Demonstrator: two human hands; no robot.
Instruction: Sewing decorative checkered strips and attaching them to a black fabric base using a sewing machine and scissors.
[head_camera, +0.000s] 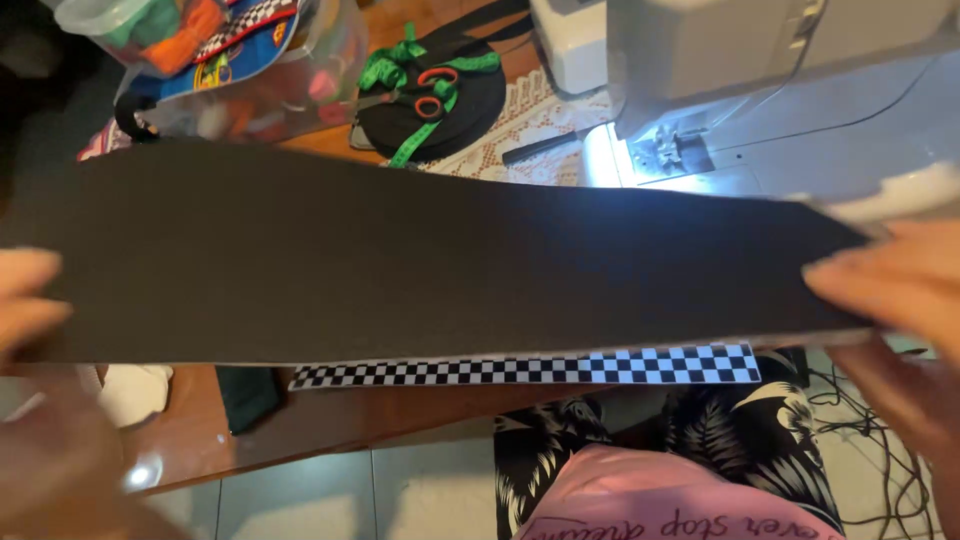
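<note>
The left hand (25, 300) grips the left end of a wide black fabric strip (440, 270), fingers closed over its edge. The right hand (890, 290) grips the right end in the same way, fingertips pressed on the top face. The strip is stretched flat between both hands and spans almost the full width of the view, held above the wooden table (330, 420).

Just below the near edge of the strip, a black-and-white checkered band (530, 368) shows; whether it is attached to the strip or lies on the table cannot be determined.

Beyond the strip, at upper right, stands a white sewing machine (760, 60) with its work light on. To its left, a pair of orange-handled scissors (432, 90) and a green measuring tape (420, 75) lie on a roll of black webbing (430, 120). At upper left stands a clear plastic container (250, 70) with coloured contents.
</note>
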